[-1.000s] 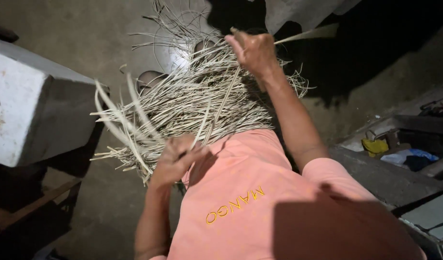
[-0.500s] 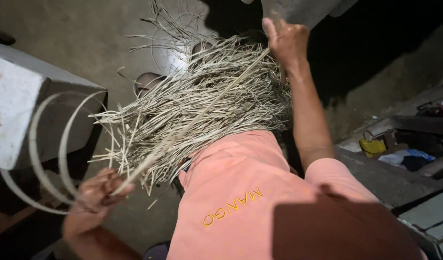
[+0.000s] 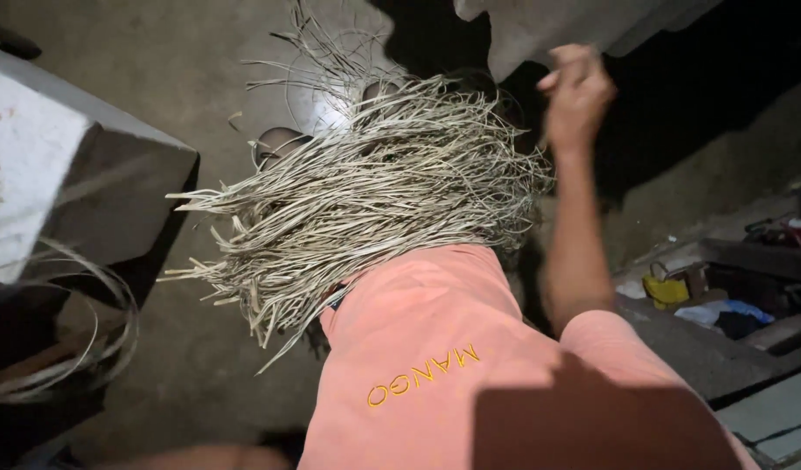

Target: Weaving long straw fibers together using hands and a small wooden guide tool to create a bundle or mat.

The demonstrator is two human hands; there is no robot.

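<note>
Bare concrete floor [image 3: 200, 52] lies below. A bundle of pale strips [image 3: 365, 200] rests across the lap; the right hand [image 3: 576, 91] looks clenched above it, perhaps pinching one. Most strips remain unsorted; the left hand is unseen.

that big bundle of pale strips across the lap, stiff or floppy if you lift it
Probably springy rather than limp: the pale strips fan out straight, and loose ones at the left curl into loops. Likely light for its bulk. Strands may slide free, since nothing visibly ties them. The right hand is raised beside them.
</note>
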